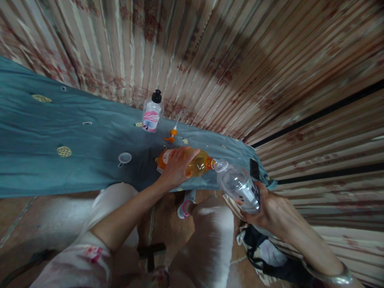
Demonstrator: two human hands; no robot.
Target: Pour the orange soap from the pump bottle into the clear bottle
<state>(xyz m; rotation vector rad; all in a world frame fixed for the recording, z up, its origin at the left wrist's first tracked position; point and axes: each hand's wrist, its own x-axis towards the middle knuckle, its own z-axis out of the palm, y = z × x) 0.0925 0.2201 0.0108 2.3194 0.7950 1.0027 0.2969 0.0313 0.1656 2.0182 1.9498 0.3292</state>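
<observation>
My left hand (177,168) is wrapped round an orange bottle (199,163) of yellow-orange liquid, tipped onto its side above the cloth. Its mouth meets the neck of a clear plastic bottle (237,185), also tilted. My right hand (265,208) grips that clear bottle near its base. Whether liquid is passing between the two mouths I cannot tell. Behind the orange bottle lies an orange pump head (171,136) with its thin tube. A clear bottle with a black cap and pink label (151,118) stands farther back.
A small white strainer-like cup with a handle (125,158) lies on the blue-green tablecloth (99,140). At the table's right end is a black phone (254,169). A pleated curtain (192,60) hangs behind. Below right sits a bag with dark cloth (267,252).
</observation>
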